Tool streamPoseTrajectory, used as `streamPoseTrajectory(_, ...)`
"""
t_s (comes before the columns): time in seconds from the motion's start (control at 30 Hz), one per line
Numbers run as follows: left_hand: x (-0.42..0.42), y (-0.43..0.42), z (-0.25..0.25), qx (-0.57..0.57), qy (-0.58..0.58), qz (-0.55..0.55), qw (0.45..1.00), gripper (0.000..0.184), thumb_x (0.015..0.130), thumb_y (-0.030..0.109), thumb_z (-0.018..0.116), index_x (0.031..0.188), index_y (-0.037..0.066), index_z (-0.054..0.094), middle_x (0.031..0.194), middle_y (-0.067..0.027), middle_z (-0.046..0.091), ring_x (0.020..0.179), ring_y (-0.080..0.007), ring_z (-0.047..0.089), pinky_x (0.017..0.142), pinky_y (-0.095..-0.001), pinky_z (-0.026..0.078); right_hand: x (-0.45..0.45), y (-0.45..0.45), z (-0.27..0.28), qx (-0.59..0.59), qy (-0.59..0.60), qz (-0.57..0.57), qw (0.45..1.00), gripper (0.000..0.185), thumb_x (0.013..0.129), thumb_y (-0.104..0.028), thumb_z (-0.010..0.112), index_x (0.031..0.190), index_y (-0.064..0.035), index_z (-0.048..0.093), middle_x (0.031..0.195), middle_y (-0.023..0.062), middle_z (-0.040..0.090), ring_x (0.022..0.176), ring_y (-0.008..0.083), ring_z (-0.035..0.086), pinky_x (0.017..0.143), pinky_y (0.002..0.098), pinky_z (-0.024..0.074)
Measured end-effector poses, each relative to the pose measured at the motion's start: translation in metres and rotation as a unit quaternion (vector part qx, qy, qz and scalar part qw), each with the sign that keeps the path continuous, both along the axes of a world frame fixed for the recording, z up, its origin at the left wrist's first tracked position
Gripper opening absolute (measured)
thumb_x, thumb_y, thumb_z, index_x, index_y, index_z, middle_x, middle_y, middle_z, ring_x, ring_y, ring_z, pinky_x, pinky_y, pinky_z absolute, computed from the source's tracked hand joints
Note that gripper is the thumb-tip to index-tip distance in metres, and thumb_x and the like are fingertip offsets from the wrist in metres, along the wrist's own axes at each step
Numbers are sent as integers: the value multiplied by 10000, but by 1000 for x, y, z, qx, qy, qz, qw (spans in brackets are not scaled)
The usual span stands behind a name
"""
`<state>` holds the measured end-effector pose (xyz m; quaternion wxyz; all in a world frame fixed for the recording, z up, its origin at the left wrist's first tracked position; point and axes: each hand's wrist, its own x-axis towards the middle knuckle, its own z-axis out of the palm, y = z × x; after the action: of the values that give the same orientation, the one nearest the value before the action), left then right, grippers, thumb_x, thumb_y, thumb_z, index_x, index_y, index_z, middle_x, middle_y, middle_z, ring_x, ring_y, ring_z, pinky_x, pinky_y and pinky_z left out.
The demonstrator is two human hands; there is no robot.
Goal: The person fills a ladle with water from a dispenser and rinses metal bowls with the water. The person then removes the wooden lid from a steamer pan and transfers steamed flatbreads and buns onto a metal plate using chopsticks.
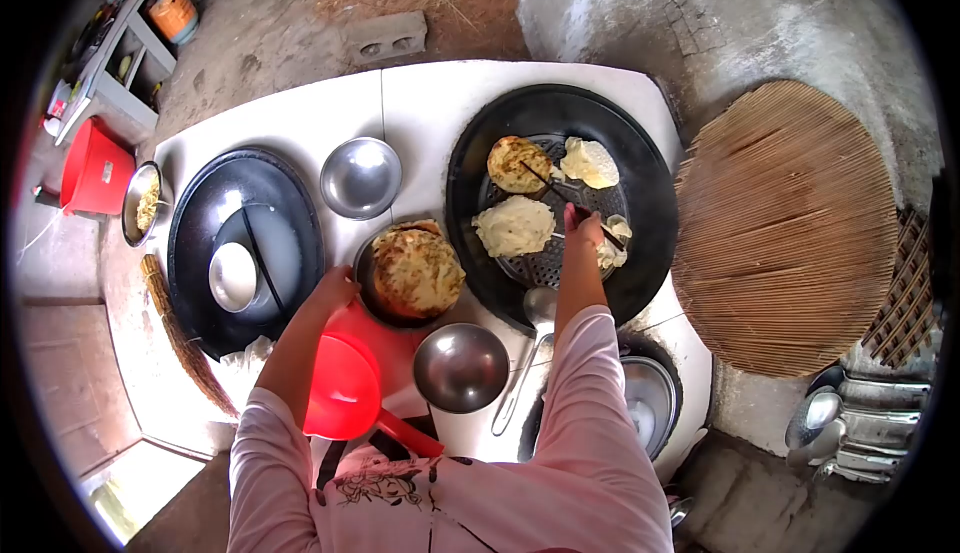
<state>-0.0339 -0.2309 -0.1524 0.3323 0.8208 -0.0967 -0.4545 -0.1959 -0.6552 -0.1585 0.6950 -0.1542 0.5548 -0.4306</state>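
My right hand (583, 229) is closed round a pair of dark chopsticks (545, 182) above the large black pan (655, 243). Their tips reach a browned flatbread (514, 166) at the pan's upper left. Three paler pieces of dough lie around it: one flatbread (590, 163) at upper right, one flatbread (513, 227) at lower left, and a smaller piece (613, 243) partly behind my right hand. At the rim of a metal bowl (366, 291), my left hand (340, 288) grips the left edge. Browned flatbreads (415, 271) are heaped in that bowl.
Metal bowls (361, 178) (461, 368) stand nearby, with a ladle (520, 378) and red plastic dipper (343, 388) near my body. Left is a dark basin (190, 253) holding a white bowl (233, 277). A round woven lid (785, 228) leans at right.
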Motion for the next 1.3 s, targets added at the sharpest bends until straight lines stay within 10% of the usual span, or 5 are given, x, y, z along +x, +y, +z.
streamPoseTrajectory(0.57,2,-5,-3,12,-50,-46,998,167,645,71,538,771,-39,550,623,-163,575,578,-257,594,538,-355,468,-31,26,98,-91,12,77,993,372,889,-316,291,857,12,464,790,195,558,693,261,594,579,318,529)
streamPoseTrajectory(0.77,2,-8,-10,-12,-85,-56,995,175,648,57,513,785,-39,565,651,-184,583,551,-262,594,521,-354,474,-19,73,109,-301,150,141,931,333,861,-295,410,778,14,500,624,116,559,484,204,568,460,287,494)
streamPoseTrajectory(1.2,-4,-7,9,-27,-28,-10,999,175,667,22,497,817,-61,531,617,-173,573,507,-242,589,449,-332,473,16,102,114,-487,252,342,763,301,853,-224,456,795,53,558,652,94,569,538,140,576,507,234,460)
streamPoseTrajectory(1.3,-2,-8,4,-16,-43,-27,999,170,661,33,512,809,-50,532,622,-174,573,531,-246,592,452,-338,473,27,93,93,-471,214,307,799,305,855,-224,451,785,57,548,650,94,568,526,154,577,502,239,464)
